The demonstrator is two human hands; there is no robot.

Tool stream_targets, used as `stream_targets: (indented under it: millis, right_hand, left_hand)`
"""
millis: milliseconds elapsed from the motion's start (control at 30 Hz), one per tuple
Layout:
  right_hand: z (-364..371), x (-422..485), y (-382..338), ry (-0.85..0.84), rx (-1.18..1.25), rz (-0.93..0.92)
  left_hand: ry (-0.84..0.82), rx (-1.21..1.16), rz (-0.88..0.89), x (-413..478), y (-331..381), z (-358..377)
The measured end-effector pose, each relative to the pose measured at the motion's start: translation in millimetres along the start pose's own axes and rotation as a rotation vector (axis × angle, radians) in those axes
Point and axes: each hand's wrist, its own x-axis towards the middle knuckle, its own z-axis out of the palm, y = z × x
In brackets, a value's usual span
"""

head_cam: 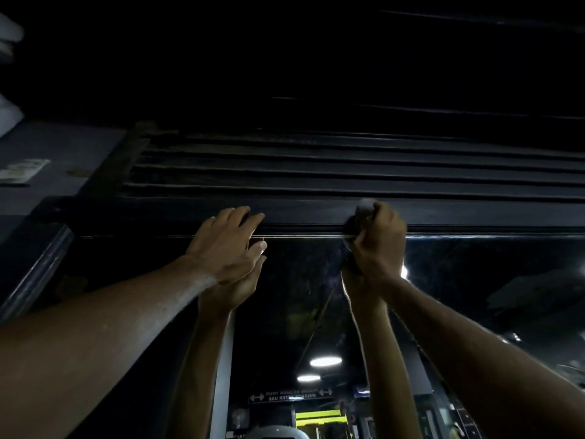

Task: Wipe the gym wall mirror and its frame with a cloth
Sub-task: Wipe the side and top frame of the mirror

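The mirror [474, 280] is glossy, reflective glass with faint smears; its dark frame [300, 213] has a matt, slightly dusty finish, the ribbed panel [316, 172] is matt, and the cloth [353, 224] is soft fabric.

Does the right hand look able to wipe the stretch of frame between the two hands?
Probably yes: the right hand holds the cloth against the frame, and the strip up to the left hand looks bare.
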Motion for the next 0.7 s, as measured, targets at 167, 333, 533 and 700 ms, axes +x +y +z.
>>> stream_targets:
  millis: [167,333,533,700]
  right_hand:
    - [20.1,-27.1,-46.6,-0.161,0.073,-0.245]
    - [36.2,15.8,-65.8,0.048,0.093,-0.051]
    - [78.2,22.0,-112.7,-0.228,0.157,-0.155]
    - [52.8,-11.5,-109.9,-0.339,0.194,-0.526]
  left_hand:
    - [0.041,-0.04,0.018,0.9,-6.8,4.4]
    - [0.051,-0.057,-0.019,-2.1,-35.4,2.4]
    - [0.092,-0.056,-0.06,-14.1,-67.3,3.3]
    - [0.106,-0.064,-0.078,-22.9,-85.5,2.5]
